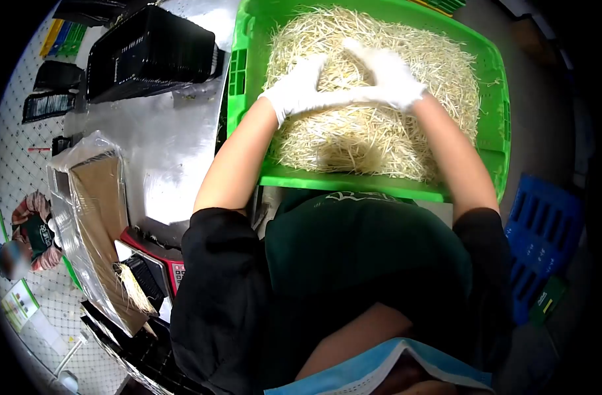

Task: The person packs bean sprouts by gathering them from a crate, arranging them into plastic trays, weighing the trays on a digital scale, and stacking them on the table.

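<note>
Pale bean sprouts (380, 141) fill a large green crate (495, 118) in front of me. My left hand (297, 85), in a white glove, rests on the sprouts at the left of the middle, its fingers apart. Also gloved in white, my right hand (390, 76) lies on the sprouts to the right, with thumb and fingers spread. The thumbs point toward each other, and their edges appear to meet between the hands. Neither hand shows a clump of sprouts lifted in it.
Stacked black trays (153, 52) stand on the metal table (172, 131) at left. Below are a plastic-wrapped cardboard box (100, 197) and a red scale (146, 247) bearing a black tray of sprouts (139, 286). A blue pallet (541, 237) lies right. Another person (34, 230) is far left.
</note>
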Tool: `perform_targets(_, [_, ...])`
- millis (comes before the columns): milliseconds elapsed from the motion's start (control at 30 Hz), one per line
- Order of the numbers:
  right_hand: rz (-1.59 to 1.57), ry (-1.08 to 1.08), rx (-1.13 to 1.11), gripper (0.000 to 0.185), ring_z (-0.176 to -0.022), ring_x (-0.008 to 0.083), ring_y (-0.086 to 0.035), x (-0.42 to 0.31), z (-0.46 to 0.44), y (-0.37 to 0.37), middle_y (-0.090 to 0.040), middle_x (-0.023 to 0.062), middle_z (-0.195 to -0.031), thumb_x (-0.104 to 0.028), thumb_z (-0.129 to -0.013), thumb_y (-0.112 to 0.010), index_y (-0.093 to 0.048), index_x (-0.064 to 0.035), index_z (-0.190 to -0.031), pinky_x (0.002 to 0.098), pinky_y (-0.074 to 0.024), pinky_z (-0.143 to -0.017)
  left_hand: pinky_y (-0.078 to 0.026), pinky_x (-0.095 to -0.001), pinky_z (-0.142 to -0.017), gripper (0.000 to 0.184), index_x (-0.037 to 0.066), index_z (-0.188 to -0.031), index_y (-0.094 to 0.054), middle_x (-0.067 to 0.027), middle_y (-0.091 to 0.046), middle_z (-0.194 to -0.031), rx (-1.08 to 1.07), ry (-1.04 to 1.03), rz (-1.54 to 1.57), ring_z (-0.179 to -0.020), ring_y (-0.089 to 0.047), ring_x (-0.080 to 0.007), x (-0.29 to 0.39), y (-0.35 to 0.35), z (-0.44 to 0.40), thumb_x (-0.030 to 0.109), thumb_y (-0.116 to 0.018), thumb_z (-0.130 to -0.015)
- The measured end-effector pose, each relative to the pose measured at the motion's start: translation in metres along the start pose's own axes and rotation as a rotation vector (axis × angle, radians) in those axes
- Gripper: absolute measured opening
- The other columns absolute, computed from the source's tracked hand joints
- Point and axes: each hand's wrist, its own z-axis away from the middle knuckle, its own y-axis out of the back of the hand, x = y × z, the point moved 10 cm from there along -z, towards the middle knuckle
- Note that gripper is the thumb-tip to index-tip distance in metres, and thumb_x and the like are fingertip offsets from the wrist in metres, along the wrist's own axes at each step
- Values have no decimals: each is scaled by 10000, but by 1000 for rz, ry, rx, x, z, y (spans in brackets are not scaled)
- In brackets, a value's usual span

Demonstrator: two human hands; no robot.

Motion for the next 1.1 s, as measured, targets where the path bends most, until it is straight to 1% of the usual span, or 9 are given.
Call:
perform_targets(167, [146,127,-265,1003,-1269,347,-424,-55,50,-38,-415,262,-1376,-467,-655,-771,-310,-45,-1439,423,-312,-1083,-340,-414,-1060,1211,-49,-1449,-174,-315,-388,-1364,-409,51,-115,-1248,-428,-407,19,-48,58,442,-842,-566])
perform_targets(300, [670,348,121,931,-1378,354,-243,-43,91,-77,-301,206,-1464,-477,-643,-720,-378,-13,-1374,521,-171,-1126,-316,-468,-1045,1166,-8,-1460,-185,-287,-447,-1305,73,-167,-501,-1209,-451,-379,36,-50,73,377,-827,-566])
perform_targets(467, [108,-57,-318,753,-1081,356,-572,-32,39,-41,-549,250,-1236,-289,-787,-636,-318,-30,-1419,405,-464,-933,-336,-451,-1041,979,63,-1467,-243,-251,-446,-1346,-160,-67,-513,-1221,-458,-362,27,-43,44,318,-748,-668])
perform_targets(567, [175,82,-134,890,-960,361,-619,-26,28,5,-601,224,-1155,-388,-741,-676,-258,-73,-1462,404,-501,-865,-434,-323,-953,684,122,-1427,-352,-141,-497,-1332,-32,-287,99,-1141,-524,-268,41,7,40,324,-608,-826])
perform_targets(600, [60,241,35,986,-979,356,-612,-33,31,29,-582,228,-1184,-434,-692,-708,-223,-97,-1483,400,-487,-881,-421,-304,-985,778,100,-1445,-328,-147,-459,-1391,126,-356,-124,-1201,-500,-232,40,28,42,299,-691,-785])
perform_targets(700, [-86,296,71,968,-1189,256,-526,-30,24,57,-517,141,-1345,-372,-669,-797,-301,-144,-1468,357,-417,-1013,-341,-332,-1077,1097,-21,-1459,-205,-141,-401,-1438,-184,-132,983,-1305,-395,-199,8,33,26,245,-863,-623])
perform_targets(867, [-381,-121,-255,859,-1256,223,-460,31,6,40,-464,107,-1400,-164,-699,-810,-374,-174,-1438,352,-375,-1056,-268,-329,-1119,893,-28,-1454,-216,-183,-330,-1477,-337,83,300,-1355,-328,-229,-29,26,33,121,-758,-759])
perform_targets(967, [-499,-247,-196,807,-1268,235,-455,66,-18,36,-454,128,-1405,-247,-726,-801,-400,-147,-1419,354,-389,-1053,-220,-335,-1139,742,-29,-1444,-245,-185,-299,-1493,127,2,343,-1379,-292,-265,-45,60,25,162,-655,-856])
perform_targets(1100, [-334,-216,-117,881,-1331,277,-383,60,-48,0,-402,159,-1439,-456,-705,-772,-376,-145,-1428,373,-311,-1112,-240,-348,-1132,983,-20,-1454,-206,-225,-292,-1484,-35,173,179,-1375,-297,-303,-33,25,-7,323,-775,-728])
